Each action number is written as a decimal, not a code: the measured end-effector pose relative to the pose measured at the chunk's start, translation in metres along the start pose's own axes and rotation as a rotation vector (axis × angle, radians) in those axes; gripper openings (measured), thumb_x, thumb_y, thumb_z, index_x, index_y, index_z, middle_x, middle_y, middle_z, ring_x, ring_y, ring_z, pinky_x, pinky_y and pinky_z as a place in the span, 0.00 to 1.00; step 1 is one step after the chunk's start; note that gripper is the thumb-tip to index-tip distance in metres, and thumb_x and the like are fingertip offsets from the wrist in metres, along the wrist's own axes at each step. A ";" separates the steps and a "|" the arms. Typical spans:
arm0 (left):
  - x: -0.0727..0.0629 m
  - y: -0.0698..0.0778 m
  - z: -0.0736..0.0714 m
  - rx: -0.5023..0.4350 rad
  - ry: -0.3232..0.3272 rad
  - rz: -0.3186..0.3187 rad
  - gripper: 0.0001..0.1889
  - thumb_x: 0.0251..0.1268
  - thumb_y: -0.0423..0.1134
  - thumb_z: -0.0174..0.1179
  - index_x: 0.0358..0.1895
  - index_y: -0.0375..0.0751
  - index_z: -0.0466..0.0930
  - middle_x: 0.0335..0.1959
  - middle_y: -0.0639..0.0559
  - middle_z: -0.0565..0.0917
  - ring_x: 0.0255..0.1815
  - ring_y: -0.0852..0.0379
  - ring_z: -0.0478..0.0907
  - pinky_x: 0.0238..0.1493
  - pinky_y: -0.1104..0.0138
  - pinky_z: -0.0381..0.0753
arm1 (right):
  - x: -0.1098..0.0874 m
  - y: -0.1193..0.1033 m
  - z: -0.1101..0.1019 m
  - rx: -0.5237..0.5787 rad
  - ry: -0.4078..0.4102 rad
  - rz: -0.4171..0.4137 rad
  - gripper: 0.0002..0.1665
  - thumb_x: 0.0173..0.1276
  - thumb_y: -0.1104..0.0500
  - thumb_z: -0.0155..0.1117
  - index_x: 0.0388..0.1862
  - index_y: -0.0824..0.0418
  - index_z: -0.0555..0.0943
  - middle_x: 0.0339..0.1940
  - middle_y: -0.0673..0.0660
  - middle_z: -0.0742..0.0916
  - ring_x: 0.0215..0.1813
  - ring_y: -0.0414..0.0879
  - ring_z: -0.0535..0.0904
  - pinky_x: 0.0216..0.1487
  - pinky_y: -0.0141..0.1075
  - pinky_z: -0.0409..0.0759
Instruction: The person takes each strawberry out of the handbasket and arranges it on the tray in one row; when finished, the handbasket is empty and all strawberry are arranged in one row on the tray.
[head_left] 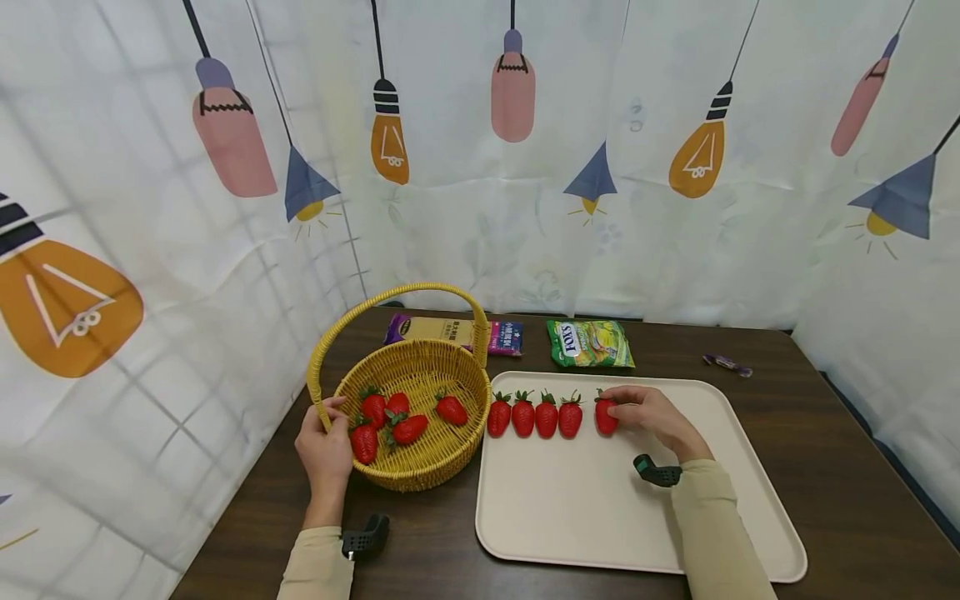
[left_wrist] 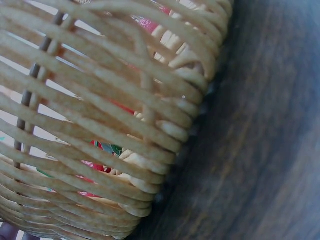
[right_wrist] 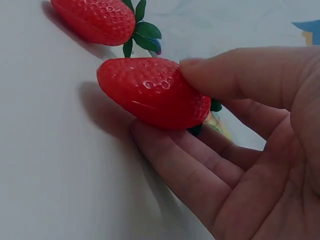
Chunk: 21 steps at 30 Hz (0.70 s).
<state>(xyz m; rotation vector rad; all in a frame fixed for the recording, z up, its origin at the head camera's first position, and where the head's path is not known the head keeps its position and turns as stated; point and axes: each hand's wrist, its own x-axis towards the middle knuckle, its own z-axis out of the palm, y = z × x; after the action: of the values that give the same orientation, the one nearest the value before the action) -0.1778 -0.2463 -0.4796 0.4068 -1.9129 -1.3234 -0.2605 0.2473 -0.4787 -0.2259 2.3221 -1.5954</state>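
Note:
My right hand [head_left: 656, 417] pinches a red strawberry [right_wrist: 150, 92] between thumb and fingers over the cream tray [head_left: 585, 508]. To its left, several strawberries [head_left: 547, 415] lie in a row along the tray's far side, green leaves pointing away from me. My left hand [head_left: 327, 450] grips the yellow wicker basket [head_left: 427, 475] at its left side, by the foot of the tall handle [head_left: 397, 292]. Inside the basket lie several more strawberries [head_left: 408, 428]. The left wrist view shows mostly the basket's woven wall [left_wrist: 100, 120], with only a bit of the hand at the lower left corner.
Behind the basket lies a purple and yellow packet [head_left: 435, 327]. A green candy bag [head_left: 591, 344] is behind the tray, and a small wrapped candy [head_left: 727, 365] sits at the far right. A patterned curtain [head_left: 480, 233] hangs along the back of the dark wooden table [head_left: 847, 467].

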 end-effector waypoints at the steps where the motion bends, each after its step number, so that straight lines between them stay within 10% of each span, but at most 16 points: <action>1: 0.000 0.000 0.000 -0.002 -0.001 0.001 0.04 0.63 0.25 0.52 0.33 0.30 0.77 0.45 0.47 0.86 0.26 0.63 0.69 0.23 0.72 0.59 | 0.000 0.000 0.001 -0.003 -0.006 0.002 0.23 0.67 0.58 0.63 0.59 0.66 0.78 0.53 0.60 0.83 0.45 0.47 0.77 0.46 0.39 0.76; 21: 0.000 0.000 0.000 -0.004 -0.007 -0.005 0.05 0.63 0.25 0.52 0.35 0.30 0.78 0.45 0.46 0.86 0.25 0.63 0.66 0.23 0.73 0.59 | 0.005 -0.004 0.012 -0.070 -0.013 0.013 0.23 0.65 0.59 0.66 0.57 0.66 0.79 0.51 0.63 0.82 0.41 0.48 0.81 0.41 0.40 0.79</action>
<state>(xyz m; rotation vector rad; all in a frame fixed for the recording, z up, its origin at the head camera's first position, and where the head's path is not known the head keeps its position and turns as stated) -0.1775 -0.2460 -0.4794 0.4063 -1.9161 -1.3334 -0.2615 0.2333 -0.4800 -0.2363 2.3676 -1.5033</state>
